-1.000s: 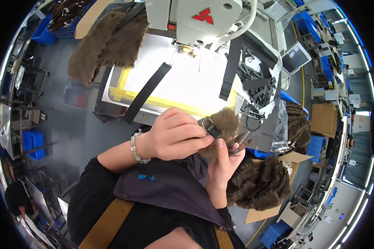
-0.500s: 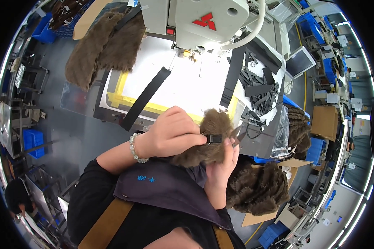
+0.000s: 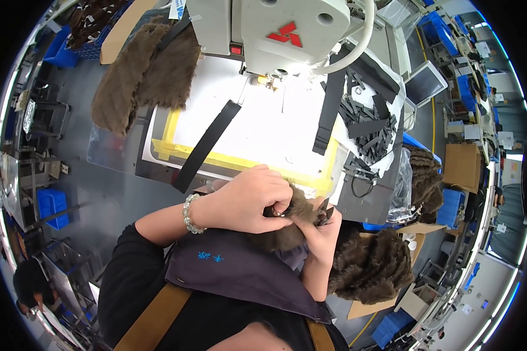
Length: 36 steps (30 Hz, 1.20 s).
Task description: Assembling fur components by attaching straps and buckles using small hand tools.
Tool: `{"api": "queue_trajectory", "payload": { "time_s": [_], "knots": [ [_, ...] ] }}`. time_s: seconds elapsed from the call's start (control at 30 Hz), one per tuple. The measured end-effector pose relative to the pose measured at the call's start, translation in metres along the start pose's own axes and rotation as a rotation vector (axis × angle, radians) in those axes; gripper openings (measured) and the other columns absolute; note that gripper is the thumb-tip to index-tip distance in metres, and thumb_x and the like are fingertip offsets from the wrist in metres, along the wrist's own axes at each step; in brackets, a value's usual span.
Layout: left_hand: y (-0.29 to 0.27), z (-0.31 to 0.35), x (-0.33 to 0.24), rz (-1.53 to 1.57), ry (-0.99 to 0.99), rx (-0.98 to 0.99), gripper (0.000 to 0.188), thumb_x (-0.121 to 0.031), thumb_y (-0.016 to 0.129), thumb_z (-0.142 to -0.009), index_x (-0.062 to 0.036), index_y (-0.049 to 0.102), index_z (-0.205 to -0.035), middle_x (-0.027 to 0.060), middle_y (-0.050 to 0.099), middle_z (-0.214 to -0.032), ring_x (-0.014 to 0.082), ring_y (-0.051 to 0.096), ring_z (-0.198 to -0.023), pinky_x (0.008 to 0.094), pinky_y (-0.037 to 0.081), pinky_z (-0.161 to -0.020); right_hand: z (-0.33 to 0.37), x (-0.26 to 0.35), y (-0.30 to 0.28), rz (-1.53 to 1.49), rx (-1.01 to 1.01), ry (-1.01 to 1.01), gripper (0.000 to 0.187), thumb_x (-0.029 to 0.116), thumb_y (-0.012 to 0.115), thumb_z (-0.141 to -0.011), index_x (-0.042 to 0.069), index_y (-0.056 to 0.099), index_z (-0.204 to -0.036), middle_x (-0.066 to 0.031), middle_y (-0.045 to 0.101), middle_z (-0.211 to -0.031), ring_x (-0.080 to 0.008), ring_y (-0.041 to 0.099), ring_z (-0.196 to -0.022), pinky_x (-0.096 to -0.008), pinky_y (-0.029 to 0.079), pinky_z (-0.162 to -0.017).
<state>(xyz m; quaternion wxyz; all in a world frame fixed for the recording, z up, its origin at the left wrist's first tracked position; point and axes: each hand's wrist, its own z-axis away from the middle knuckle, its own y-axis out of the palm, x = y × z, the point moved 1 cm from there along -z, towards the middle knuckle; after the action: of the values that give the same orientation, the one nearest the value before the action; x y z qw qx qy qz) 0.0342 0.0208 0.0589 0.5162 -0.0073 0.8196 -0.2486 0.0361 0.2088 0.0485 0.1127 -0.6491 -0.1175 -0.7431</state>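
Strong light floods the white sheet (image 3: 240,137) under the machine head (image 3: 298,32), bleaching much of it. The left hand (image 3: 252,199) is evenly lit and fairly clear; the brown fur (image 3: 284,238) below it sits darker, with muddied detail. Clear plastic (image 3: 401,187) catches glints. Toward the rim, fisheye distortion bends straight edges, distant details soften, and corners fall black.

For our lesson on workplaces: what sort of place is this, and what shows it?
Probably a sewing workshop: a large white machine, apparently for sewing, a heap of black strips and a pile of brown furry pieces.
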Motion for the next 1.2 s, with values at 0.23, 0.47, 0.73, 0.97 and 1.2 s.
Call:
{"api": "queue_trajectory", "payload": {
  "time_s": [0.23,0.47,0.73,0.97,1.2],
  "knots": [
    [0.01,0.018,0.008,0.389,-0.238,0.003,0.049,-0.019,0.074,-0.075,-0.0051,0.03,-0.057,0.0031,0.029,-0.052,0.0148,0.027,-0.048,0.0295,0.023,-0.045,0.012,0.003,0.018,0.074,0.099,-0.046,0.025,-0.003,0.069,-0.072,0.003,0.046,-0.068,0.0018,0.045,-0.062,-0.0049,0.036,-0.059,-0.0194,0.033,-0.054],
    [0.014,0.024,0.01,0.508,-0.311,-0.197,0.049,-0.014,0.072,-0.077,-0.0056,0.029,-0.054,-0.0005,0.027,-0.05,0.0087,0.024,-0.05,0.0267,0.021,-0.045,0.014,0.001,0.031,0.085,0.03,-0.045,0.028,0.0,0.071,-0.074,0.004,0.045,-0.066,0.0013,0.043,-0.06,-0.0047,0.035,-0.057,-0.0197,0.032,-0.051],
    [0.001,0.014,0.004,0.267,-0.249,-0.239,0.042,-0.019,0.075,-0.072,-0.008,0.037,-0.057,-0.002,0.036,-0.054,0.0107,0.033,-0.052,0.0274,0.028,-0.051,0.013,-0.004,0.032,-0.133,-0.168,0.093,0.029,-0.008,0.068,-0.069,0.006,0.045,-0.079,0.0021,0.049,-0.074,-0.0055,0.045,-0.067,-0.0195,0.037,-0.06],
    [0.012,0.013,-0.013,0.259,-0.232,-0.214,0.069,-0.022,0.077,-0.071,0.0035,0.041,-0.125,0.0147,0.056,-0.11,0.0255,0.057,-0.102,0.0338,0.044,-0.086,-0.015,0.032,0.048,-0.349,-0.099,-0.147,0.027,0.014,0.058,-0.085,-0.005,0.051,-0.103,-0.0159,0.062,-0.083,-0.0024,0.039,-0.049,-0.0156,0.032,-0.048],
    [-0.019,0.006,-0.007,0.38,-0.261,-0.414,0.034,-0.006,0.054,-0.088,0.0029,0.045,-0.12,0.0121,0.061,-0.094,0.0119,0.056,-0.082,0.0262,0.045,-0.073,-0.023,0.046,0.044,-0.179,-0.238,-0.308,0.04,-0.001,0.065,-0.075,-0.004,0.054,-0.113,-0.0157,0.062,-0.107,0.0018,0.037,-0.05,-0.0135,0.029,-0.048]
  ]
}}
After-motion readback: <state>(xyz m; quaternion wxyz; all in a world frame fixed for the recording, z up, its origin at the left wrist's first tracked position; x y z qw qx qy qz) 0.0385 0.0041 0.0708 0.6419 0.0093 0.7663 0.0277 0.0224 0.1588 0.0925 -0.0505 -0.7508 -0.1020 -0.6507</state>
